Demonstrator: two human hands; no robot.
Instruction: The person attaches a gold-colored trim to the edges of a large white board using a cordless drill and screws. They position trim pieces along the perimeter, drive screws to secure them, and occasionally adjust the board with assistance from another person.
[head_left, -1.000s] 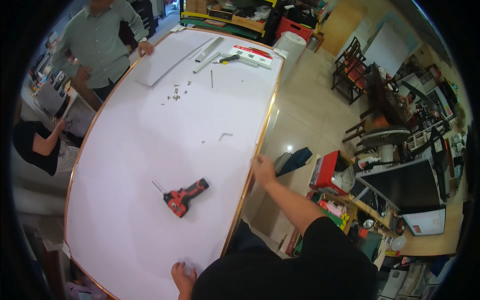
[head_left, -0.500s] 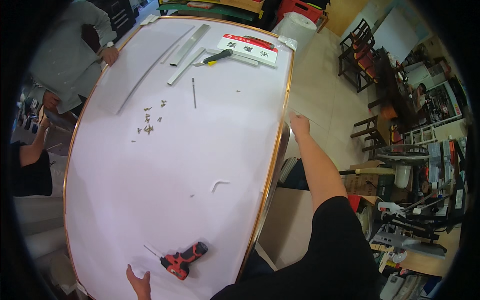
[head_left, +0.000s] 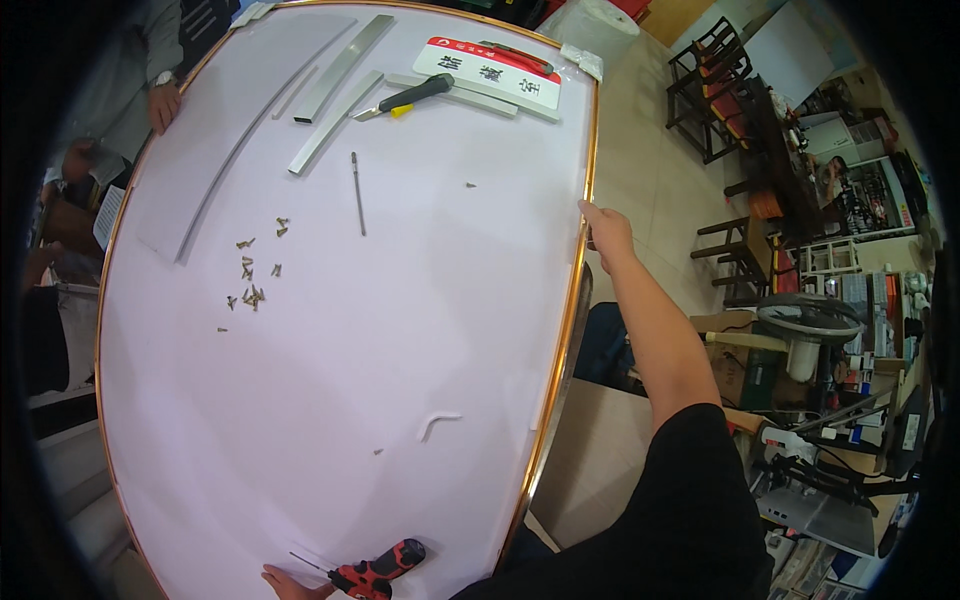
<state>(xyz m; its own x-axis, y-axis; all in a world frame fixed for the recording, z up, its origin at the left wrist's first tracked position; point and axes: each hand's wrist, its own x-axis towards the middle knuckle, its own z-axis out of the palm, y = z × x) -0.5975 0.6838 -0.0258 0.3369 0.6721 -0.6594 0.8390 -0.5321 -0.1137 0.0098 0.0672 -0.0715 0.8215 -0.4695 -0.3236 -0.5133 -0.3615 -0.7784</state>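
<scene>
A large white panel [head_left: 400, 320] with copper-coloured edging spreads in front of me. At its right side my right hand [head_left: 610, 237] grips the edge, thumb on top and fingers out of sight below. My left hand [head_left: 290, 586] is at the bottom of the picture, fingers apart over the panel and partly cut off. Close beside it lies a red and black cordless screwdriver [head_left: 376, 573] with a long bit. An L-shaped white hex key [head_left: 437, 422] and a single small screw [head_left: 378, 452] lie farther up.
Several brass-coloured screws [head_left: 250, 297] are scattered at left, near a long bit [head_left: 358, 195]. Metal bars [head_left: 345, 70], a utility knife [head_left: 415, 95] and a red and white sign [head_left: 490, 75] lie at the far end. Another person's hand [head_left: 164, 106] rests on the far left edge.
My right hand has come onto the panel's edge from just beyond it. Panel and tools have shifted in the view, the cordless screwdriver lower. My left hand appears lower, nearer the screwdriver.
</scene>
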